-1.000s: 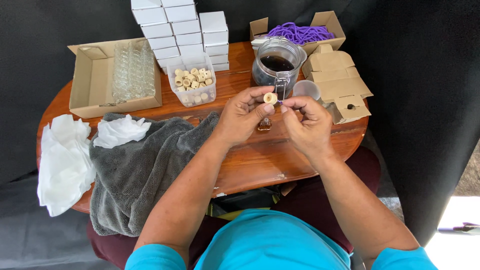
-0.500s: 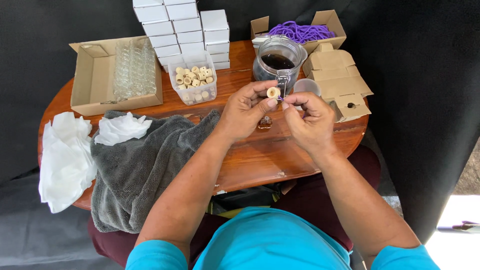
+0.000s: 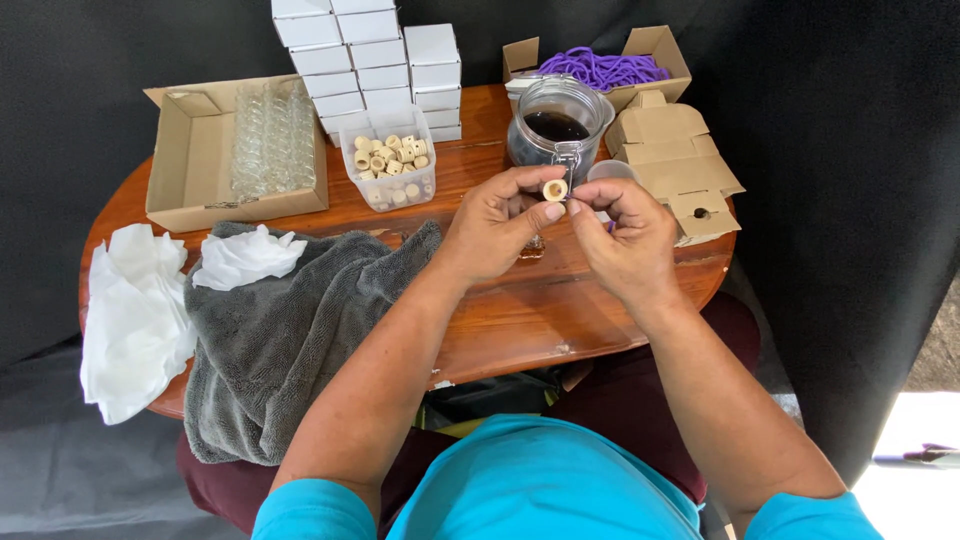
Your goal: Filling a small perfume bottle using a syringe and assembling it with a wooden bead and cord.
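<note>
My left hand [image 3: 500, 225] and my right hand [image 3: 625, 235] meet over the wooden table [image 3: 520, 310], just in front of a glass clip jar [image 3: 556, 125] of dark liquid. Between their fingertips they pinch a small pale cork stopper [image 3: 555, 189]; both hands touch it. A small dark object under the left hand is mostly hidden. A clear tub [image 3: 390, 160] holding several similar corks stands to the left of the jar.
A cardboard box of clear glass vials [image 3: 240, 150] sits at back left, stacked white boxes [image 3: 365, 55] behind the tub. Purple cord fills a box [image 3: 605, 68] at back right, folded cardboard boxes [image 3: 675, 150] beside it. A grey towel [image 3: 290, 330] and white cloths [image 3: 135, 310] lie left.
The hands have stayed over the same spot; the cork has turned slightly between the fingertips.
</note>
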